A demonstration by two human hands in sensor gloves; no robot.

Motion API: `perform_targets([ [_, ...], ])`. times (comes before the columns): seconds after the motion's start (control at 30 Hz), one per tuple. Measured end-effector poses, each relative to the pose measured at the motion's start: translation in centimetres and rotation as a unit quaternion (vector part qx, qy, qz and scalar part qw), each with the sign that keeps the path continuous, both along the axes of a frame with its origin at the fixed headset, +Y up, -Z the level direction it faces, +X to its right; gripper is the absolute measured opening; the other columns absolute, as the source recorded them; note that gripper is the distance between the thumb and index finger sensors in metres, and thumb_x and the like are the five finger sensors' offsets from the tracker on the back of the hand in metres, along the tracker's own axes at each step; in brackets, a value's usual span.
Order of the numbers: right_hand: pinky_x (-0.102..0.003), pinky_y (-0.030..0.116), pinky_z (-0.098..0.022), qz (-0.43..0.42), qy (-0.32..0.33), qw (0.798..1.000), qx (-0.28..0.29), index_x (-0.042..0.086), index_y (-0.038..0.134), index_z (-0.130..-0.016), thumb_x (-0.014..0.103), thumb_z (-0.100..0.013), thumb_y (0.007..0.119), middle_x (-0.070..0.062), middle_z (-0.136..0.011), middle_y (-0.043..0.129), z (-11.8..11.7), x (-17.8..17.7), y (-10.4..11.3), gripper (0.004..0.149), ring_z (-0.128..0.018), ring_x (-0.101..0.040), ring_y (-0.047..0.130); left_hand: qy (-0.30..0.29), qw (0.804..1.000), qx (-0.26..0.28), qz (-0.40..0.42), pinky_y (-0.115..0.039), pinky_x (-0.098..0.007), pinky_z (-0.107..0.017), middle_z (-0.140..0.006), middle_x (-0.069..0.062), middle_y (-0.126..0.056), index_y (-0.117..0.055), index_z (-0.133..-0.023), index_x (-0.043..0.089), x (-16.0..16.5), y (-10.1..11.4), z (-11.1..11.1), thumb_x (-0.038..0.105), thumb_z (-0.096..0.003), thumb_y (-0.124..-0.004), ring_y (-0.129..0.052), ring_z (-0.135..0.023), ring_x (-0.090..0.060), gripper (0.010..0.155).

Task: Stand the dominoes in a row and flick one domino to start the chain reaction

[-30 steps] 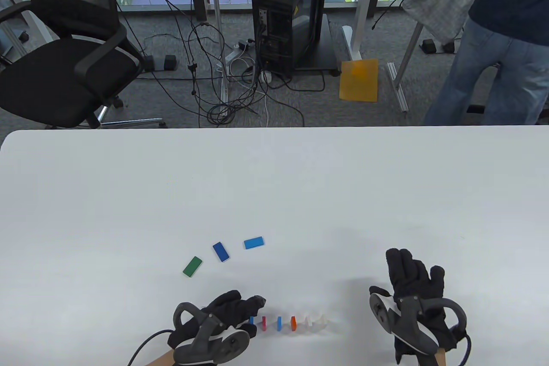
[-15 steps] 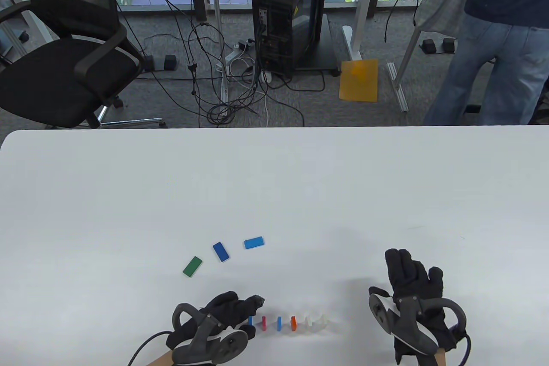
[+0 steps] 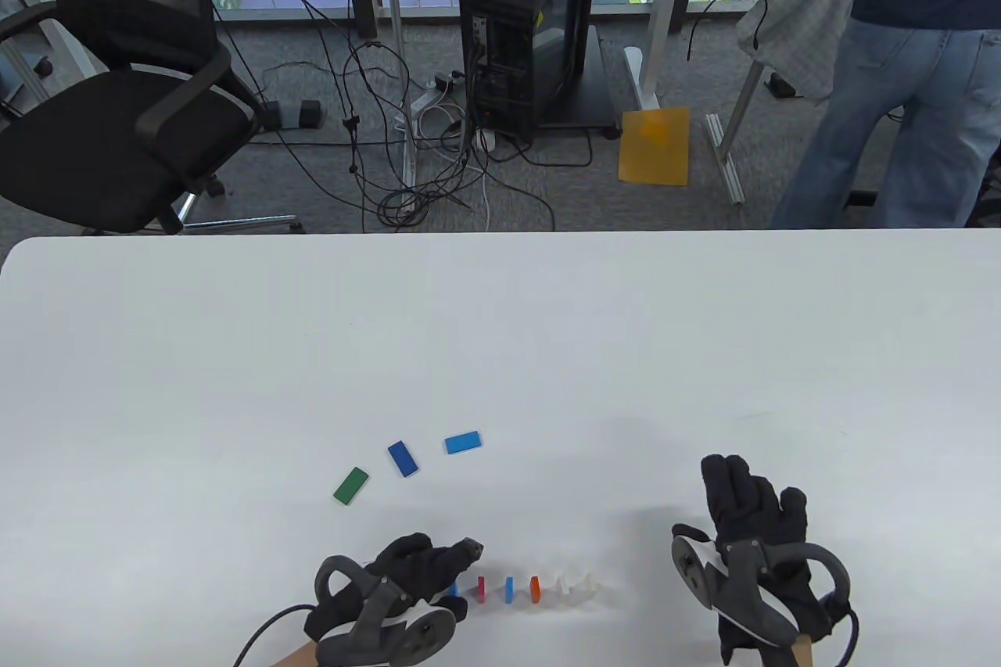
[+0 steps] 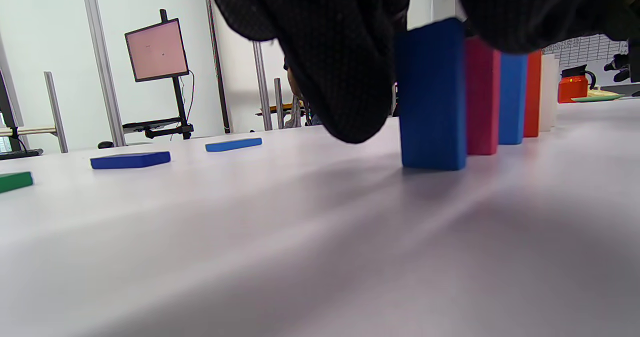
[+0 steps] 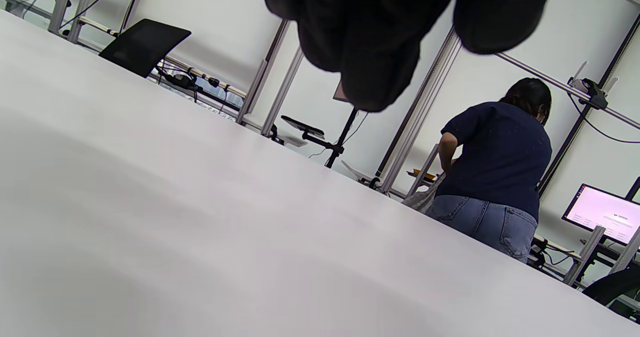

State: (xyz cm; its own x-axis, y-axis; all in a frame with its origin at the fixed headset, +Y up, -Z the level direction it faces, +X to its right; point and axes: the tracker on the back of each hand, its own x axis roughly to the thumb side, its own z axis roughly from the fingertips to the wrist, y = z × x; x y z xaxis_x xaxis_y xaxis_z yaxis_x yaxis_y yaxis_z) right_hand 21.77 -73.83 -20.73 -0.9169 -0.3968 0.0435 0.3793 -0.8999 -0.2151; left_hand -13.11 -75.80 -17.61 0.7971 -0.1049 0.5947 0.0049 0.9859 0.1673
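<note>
The white worktop (image 3: pixel 500 323) lies bare beyond three flat plastic dominoes, green (image 3: pixel 350 485), dark blue (image 3: pixel 403 458) and light blue (image 3: pixel 462 442); the upright row of coloured dominoes (image 3: pixel 532 589) (closely spaced) blocks the near strip between the gloved left hand (image 3: pixel 414 569) and right hand (image 3: pixel 751 511); open surface separates row and right hand.

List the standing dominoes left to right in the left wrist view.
Blue domino → red domino → lighter blue domino → orange domino → white domino.

Grey carpet (image 3: pixel 235 213), black office chair (image 3: pixel 117 127), tangled cables (image 3: pixel 391 151).
</note>
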Motion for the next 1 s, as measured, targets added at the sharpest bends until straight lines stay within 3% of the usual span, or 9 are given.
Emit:
perform_targets([
  [0.1,-0.069,0.059,-0.062,0.002,0.001,1.000,-0.001,0.005,0.039,-0.109,0.060,-0.036,0.049,-0.020,-0.110,0.059,0.0,0.0,0.0,0.092,-0.091,-0.039,0.082,0.005,1.000,0.005,-0.010,-0.075,-0.030,-0.073,-0.091,0.012,-0.093,-0.068,-0.101,0.028,-0.3,0.0,0.4,0.065,-0.0318,-0.074,-0.111,-0.066,0.002,0.079],
  [0.27,-0.069,0.059,-0.062,-0.001,0.001,1.000,0.000,0.005,0.039,-0.109,0.060,-0.036,0.049,-0.020,-0.110,0.059,0.0,0.0,0.0,0.092,-0.091,-0.039,0.082,0.043,0.996,0.061,-0.043,-0.076,-0.042,-0.074,-0.104,0.006,-0.083,-0.063,-0.105,0.030,-2.4,0.7,0.5,0.071,-0.0293,-0.067,-0.104,-0.083,-0.007,0.086],
  [0.33,-0.069,0.058,-0.062,-0.001,0.001,1.000,0.000,0.005,0.039,-0.109,0.060,-0.036,0.049,-0.020,-0.110,0.059,0.0,0.0,0.0,0.092,-0.091,-0.039,0.082,0.064,0.996,0.056,-0.037,-0.077,-0.047,-0.073,-0.109,0.002,-0.077,-0.062,-0.106,0.030,-3.7,1.4,0.2,0.071,-0.0292,-0.065,-0.095,-0.095,-0.018,0.087],
  [0.47,-0.069,0.059,-0.062,-0.001,0.001,1.000,0.000,0.005,0.039,-0.109,0.060,-0.036,0.049,-0.020,-0.110,0.059,0.0,0.0,0.0,0.092,-0.091,-0.039,0.082,0.101,0.994,0.026,0.009,-0.069,-0.047,-0.078,-0.112,0.006,-0.073,-0.059,-0.106,0.034,-6.8,2.7,-1.9,0.069,-0.0310,-0.064,-0.084,-0.103,-0.020,0.083],
  [0.67,-0.069,0.059,-0.062,0.002,0.001,1.000,-0.003,0.005,0.040,-0.109,0.060,-0.036,0.049,-0.020,-0.110,0.060,0.0,0.0,0.0,0.092,-0.090,-0.038,0.082,0.141,0.988,-0.066,-0.006,-0.067,-0.040,-0.079,-0.105,0.016,-0.081,-0.066,-0.100,0.042,-10.2,2.1,-6.8,0.066,-0.0332,-0.067,-0.087,-0.100,-0.011,0.071],
  [0.8,-0.069,0.059,-0.062,0.003,-0.001,1.000,-0.005,0.006,0.040,-0.109,0.060,-0.036,0.049,-0.019,-0.110,0.060,0.0,0.0,0.0,0.091,-0.090,-0.038,0.083,0.231,0.969,-0.060,-0.066,-0.069,-0.044,-0.077,-0.103,0.009,-0.085,-0.068,-0.101,0.035,-10.3,1.1,-8.9,0.065,-0.0342,-0.068,-0.093,-0.095,-0.016,0.073],
  [1.0,-0.069,0.059,-0.062,0.005,-0.005,1.000,-0.008,0.006,0.040,-0.109,0.060,-0.036,0.049,-0.019,-0.110,0.060,0.0,0.1,0.1,0.091,-0.090,-0.038,0.083,0.265,0.951,-0.031,-0.156,-0.075,-0.042,-0.074,-0.090,0.016,-0.095,-0.075,-0.094,0.038,-8.0,-0.7,-11.0,0.067,-0.0319,-0.070,-0.103,-0.082,-0.009,0.069],
])
